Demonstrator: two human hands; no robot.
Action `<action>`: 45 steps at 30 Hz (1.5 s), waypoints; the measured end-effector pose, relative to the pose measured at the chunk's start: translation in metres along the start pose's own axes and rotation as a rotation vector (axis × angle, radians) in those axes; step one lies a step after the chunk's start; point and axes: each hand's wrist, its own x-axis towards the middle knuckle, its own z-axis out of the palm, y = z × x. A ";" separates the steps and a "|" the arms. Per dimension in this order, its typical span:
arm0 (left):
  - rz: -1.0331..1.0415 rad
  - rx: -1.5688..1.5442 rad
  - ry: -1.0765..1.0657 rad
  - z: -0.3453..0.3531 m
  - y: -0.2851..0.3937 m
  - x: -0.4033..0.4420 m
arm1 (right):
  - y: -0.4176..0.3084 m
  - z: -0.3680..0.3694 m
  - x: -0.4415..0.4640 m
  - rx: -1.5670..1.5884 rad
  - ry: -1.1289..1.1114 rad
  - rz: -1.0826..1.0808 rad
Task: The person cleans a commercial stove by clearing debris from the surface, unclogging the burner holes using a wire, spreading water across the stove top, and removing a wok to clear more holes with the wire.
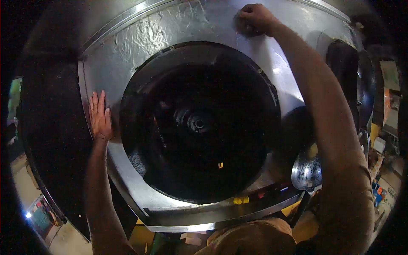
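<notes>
A metal stove top (127,80) surrounds a large, dark round wok (199,170). My left hand (100,119) lies flat on the left part of the metal, fingers stretched out and holding nothing. Beyond the wok's far right rim, my right hand (258,19) is closed and pressed down on the metal. Under its fingers is a dark, rounded scrubbing pad (247,29), partly hidden and blurred. The metal at the far left of the rim looks wet and streaky.
A shiny metal ladle (307,172) rests right of the wok, close to my right arm. Yellow (241,199) and red (261,195) knobs sit along the near edge. A raised metal ledge (123,19) runs along the back.
</notes>
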 end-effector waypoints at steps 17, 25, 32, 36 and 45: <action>-0.148 0.059 0.100 0.034 -0.016 -0.031 | -0.014 -0.082 -0.094 -0.263 0.112 -0.071; -0.019 0.041 0.045 0.007 0.001 -0.015 | -0.019 -0.009 0.043 -1.688 -0.194 -0.832; -0.004 -0.005 0.028 0.003 0.003 0.000 | 0.005 0.028 0.108 -1.545 0.063 -0.969; 0.015 0.000 0.021 0.004 -0.002 0.007 | -0.021 0.032 0.090 -1.517 -0.069 -0.862; 0.004 -0.006 -0.022 0.004 -0.008 0.014 | -0.029 0.044 0.079 -1.813 -0.076 -0.853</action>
